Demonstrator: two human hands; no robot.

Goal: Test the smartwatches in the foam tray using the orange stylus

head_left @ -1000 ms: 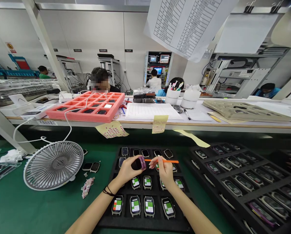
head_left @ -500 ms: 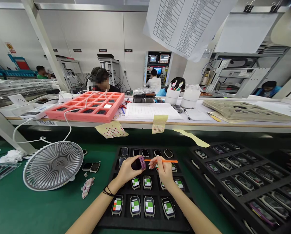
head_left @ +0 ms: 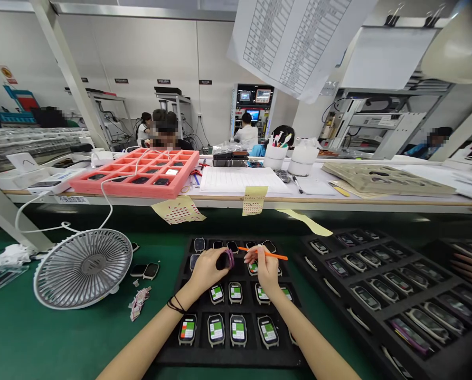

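Note:
My left hand (head_left: 206,270) is closed around a purple-cased smartwatch (head_left: 229,258) and holds it on edge above the black foam tray (head_left: 220,358). A thin orange stick (head_left: 276,256) is pinched in my right hand (head_left: 266,268). Its left tip points toward the watch and lies a little above and to the right of it, apparently apart. Below both hands, the tray holds several smartwatches (head_left: 238,330) in separate pockets, many with green-and-white screens lit. Part of the held watch is hidden by my left fingers.
At left stands a white fan (head_left: 86,268), with two loose watches (head_left: 144,271) and paper scraps (head_left: 140,303) beside it. More black trays of watches (head_left: 368,298) are on the right, near another person's hand (head_left: 471,270). A shelf edge (head_left: 220,202) crosses ahead, bearing a pink tray (head_left: 176,184).
The orange stick's tip has moved from against the watch's side to slightly above and away from it. The watch has turned a little in my left hand. The whole view has shifted slightly.

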